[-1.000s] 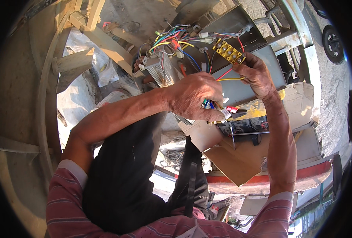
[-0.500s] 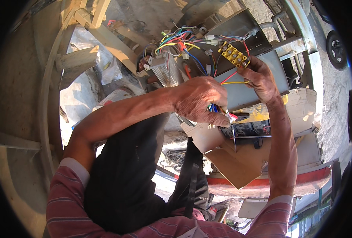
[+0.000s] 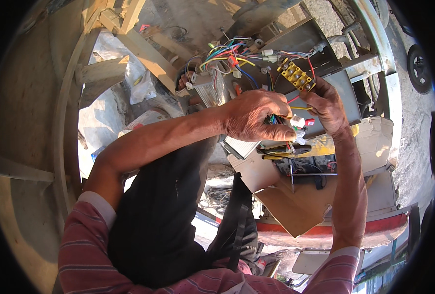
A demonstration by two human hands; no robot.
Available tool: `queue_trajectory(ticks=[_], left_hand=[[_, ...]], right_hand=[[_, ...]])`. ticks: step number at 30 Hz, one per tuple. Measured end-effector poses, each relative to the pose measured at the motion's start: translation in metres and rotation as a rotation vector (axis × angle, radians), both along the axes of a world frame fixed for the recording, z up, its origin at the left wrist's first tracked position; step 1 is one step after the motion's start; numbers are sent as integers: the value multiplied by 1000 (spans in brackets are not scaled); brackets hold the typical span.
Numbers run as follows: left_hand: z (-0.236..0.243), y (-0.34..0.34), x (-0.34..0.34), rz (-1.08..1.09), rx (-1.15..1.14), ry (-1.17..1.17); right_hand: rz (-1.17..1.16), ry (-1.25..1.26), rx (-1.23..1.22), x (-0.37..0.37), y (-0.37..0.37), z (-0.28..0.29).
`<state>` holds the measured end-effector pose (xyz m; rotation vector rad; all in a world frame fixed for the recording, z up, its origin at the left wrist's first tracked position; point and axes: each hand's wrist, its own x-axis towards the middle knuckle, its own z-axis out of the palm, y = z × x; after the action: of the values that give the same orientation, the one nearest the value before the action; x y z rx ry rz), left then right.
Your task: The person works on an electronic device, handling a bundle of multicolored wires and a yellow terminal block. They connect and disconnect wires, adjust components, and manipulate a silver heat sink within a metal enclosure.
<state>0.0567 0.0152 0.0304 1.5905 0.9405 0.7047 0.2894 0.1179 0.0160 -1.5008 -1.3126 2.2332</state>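
Observation:
My left hand is closed round a bundle of thin coloured wires. White and red plug connectors stick out past its thumb and fingertips. To its right, my right hand pinches the lower end of a yellow terminal block with a row of round screw heads. A red and a yellow wire run from the block's lower end toward the left hand. Behind the left hand, a silver finned metal box has a tangle of coloured wires at its top. The palm sides of both hands are hidden.
Pliers lie below the left hand, above a black battery-like box. An open grey metal box stands behind. Torn cardboard is lower right, wooden beams upper left. A wheel shows far right.
My left hand has shifted a little right, and the white and red connectors now show more fully beyond its fingers. My right hand still holds the terminal block, slightly farther right and lower in view.

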Motion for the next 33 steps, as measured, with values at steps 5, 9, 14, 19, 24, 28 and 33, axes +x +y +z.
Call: queue_trajectory(ticks=[5,9,14,19,24,28,33], left_hand=[[3,6,-9,127,-163,-88],[3,12,-22,262,-427,-122],[-10,27,-25,548,-286,-282],[-17,46,-35,560,-68,98],[-29,72,-36,262,361,527],[-39,87,-36,76,137,708],[-32,98,-50,178,119,537]], right_hand=[[-13,34,-7,0,0,0],[-18,43,21,-1,-1,-2],[3,3,52,1,-2,-1],[8,-7,44,-1,-1,1],[9,-9,41,-1,-1,2],[26,-2,24,1,1,4],[67,-36,67,-3,0,2]])
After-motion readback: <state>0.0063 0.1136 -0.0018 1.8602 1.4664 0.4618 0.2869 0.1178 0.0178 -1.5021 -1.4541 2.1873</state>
